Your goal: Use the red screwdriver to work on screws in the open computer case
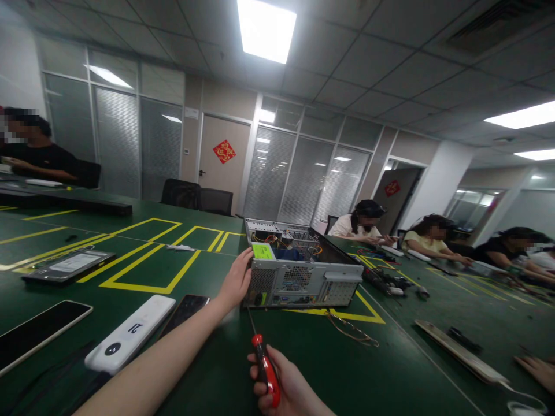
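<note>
An opened grey computer case point(299, 274) lies on its side on the green table point(303, 358), showing wires and a green label inside. My left hand point(236, 280) reaches out and grips the case's near left corner. My right hand point(284, 387), close to the bottom edge, is closed round the red handle of a screwdriver point(264, 361). The screwdriver's thin shaft points up toward the rear panel of the case.
A white power bank point(130, 334), two dark phones point(184, 309) and a flat drive point(69, 264) lie at the left. Loose wire point(351, 329) and a long panel point(459, 349) lie at the right. Several other people sit at the table's far edges; another person's hand point(537, 370) shows at lower right.
</note>
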Demonstrator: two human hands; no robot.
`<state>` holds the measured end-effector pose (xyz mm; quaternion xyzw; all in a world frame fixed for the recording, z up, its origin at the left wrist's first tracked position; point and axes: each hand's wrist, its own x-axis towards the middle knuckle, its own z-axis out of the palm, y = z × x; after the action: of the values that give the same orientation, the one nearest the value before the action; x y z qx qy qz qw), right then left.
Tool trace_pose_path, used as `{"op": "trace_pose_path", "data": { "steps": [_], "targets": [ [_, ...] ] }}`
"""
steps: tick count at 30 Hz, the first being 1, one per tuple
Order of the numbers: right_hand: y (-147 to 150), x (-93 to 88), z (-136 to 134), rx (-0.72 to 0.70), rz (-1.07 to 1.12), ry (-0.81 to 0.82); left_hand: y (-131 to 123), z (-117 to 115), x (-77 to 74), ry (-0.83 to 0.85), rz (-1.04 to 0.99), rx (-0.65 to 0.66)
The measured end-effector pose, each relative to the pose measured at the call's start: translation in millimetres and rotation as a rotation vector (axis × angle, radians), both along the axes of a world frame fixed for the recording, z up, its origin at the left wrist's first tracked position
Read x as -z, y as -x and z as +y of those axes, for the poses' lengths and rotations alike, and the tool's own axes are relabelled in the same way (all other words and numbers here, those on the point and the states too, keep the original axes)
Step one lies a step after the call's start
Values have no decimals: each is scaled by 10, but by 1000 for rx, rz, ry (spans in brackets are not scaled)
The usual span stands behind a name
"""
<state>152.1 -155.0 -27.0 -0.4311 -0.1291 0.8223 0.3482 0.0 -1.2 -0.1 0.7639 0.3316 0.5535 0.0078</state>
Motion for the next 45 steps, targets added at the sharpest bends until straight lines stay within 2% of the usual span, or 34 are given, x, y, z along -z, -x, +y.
{"op": "trace_pose_path", "data": {
  "steps": [5, 7, 10, 16, 22, 27, 32, 37, 41, 45],
  "targets": [
    [-4, 19, -10, 77, -11, -63, -1, 5, 3, 2, -5, 2],
    [0, 9, -11, 97, -23, -39, -3, 5, 2, 5, -8, 4],
    [-1, -19, -6, 82, -8, 17, -3, -2, -3, 12, -9, 2],
    [-6, -51, -5, -38, 11, -7, 0, -6, -6, 1, -4, 2],
    [-23, 5, -15, 25, -6, -65, -3, 12, 5, -10, -10, 13],
    [2, -56, -28, 51, -73, 35, -1, 9, 7, -14, -11, 12],
    [1, -33, -7, 0, 51, 7, 3, 7, 8, -2, -5, 4],
    [-44, 42, 15, 60, 57, -7, 0, 3, -3, -4, -1, 2],
    [-42, 10, -10, 84, -7, -17, -3, 0, -10, -4, -4, 4],
    [-21, -51, -18, 84, 23, 32, -2, 0, -6, -5, 0, 0]
  ]
}}
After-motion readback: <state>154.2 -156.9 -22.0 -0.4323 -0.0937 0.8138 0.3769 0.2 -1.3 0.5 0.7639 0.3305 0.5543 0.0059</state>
